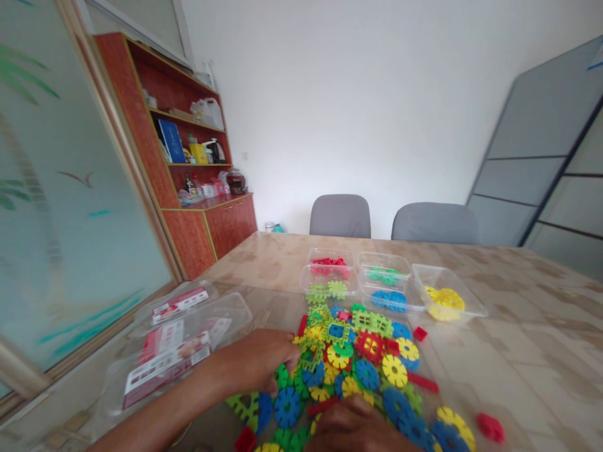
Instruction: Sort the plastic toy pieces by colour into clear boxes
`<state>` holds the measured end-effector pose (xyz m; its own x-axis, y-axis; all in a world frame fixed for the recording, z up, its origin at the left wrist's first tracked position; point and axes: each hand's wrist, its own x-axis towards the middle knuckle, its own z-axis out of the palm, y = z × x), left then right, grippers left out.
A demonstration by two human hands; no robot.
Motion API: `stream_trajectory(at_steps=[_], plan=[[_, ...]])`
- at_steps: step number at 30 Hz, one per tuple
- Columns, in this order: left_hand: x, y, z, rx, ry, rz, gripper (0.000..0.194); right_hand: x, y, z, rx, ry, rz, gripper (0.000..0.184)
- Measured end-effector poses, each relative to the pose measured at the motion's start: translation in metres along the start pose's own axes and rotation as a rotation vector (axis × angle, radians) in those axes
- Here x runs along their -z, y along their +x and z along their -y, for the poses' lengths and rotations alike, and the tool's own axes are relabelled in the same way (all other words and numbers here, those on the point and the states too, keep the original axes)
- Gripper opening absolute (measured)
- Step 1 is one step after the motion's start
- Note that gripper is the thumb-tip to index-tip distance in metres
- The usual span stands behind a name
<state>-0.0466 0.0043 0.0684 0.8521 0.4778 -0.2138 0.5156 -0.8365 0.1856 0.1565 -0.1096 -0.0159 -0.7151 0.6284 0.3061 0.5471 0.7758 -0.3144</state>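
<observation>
A spread pile of plastic building pieces lies in front of me. At its left side is my left hand [271, 358], its thumb and forefinger apart over a green notched disc [282, 376], with nothing visibly held. A light green square frame piece [311, 359] lies just right of its fingertips. My right hand [353, 427] rests low on the near part of the pile, fingers curled downward; what they grip, if anything, is hidden. Beside its knuckles are a red strip [321, 406] and a yellow notched disc [350, 386]. A blue notched disc [287, 407] lies between the hands.
Behind the pile stand clear plastic boxes holding red pieces [330, 263], light green squares [336, 289], green pieces [384, 274], blue discs [389, 300] and yellow discs [444, 300]. Clear lids [230, 307] with labels lie at left. Two grey chairs [340, 215] stand beyond the table.
</observation>
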Motion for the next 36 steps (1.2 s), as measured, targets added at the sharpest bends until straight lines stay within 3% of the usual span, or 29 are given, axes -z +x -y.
stream_trajectory(at_steps=[4,9,17,24,28,33,36], plan=[[0.004,0.001,-0.001,-0.014,-0.076,0.004,0.021,0.014,-0.005,-0.007,-0.065,-0.193,-0.03,0.019],[0.011,-0.002,0.002,0.021,-0.124,-0.036,0.02,0.016,-0.002,-0.011,-0.066,-0.218,-0.039,0.035],[0.018,-0.007,0.007,0.012,-0.169,-0.014,0.019,0.015,0.021,0.008,0.014,-0.111,0.072,0.01],[0.02,-0.004,0.008,0.014,-0.206,-0.009,0.017,0.003,0.042,0.004,-0.052,-0.306,0.1,0.011],[0.02,-0.002,0.006,0.024,-0.216,-0.037,0.017,0.002,0.044,0.002,-0.064,-0.149,0.103,0.009],[0.015,0.005,0.01,0.005,-0.325,-0.07,0.018,0.028,0.039,0.009,-0.203,0.158,0.255,0.02],[0.009,0.012,0.011,-0.047,-0.499,-0.09,0.016,0.049,0.035,0.008,-0.334,0.234,0.126,0.031]])
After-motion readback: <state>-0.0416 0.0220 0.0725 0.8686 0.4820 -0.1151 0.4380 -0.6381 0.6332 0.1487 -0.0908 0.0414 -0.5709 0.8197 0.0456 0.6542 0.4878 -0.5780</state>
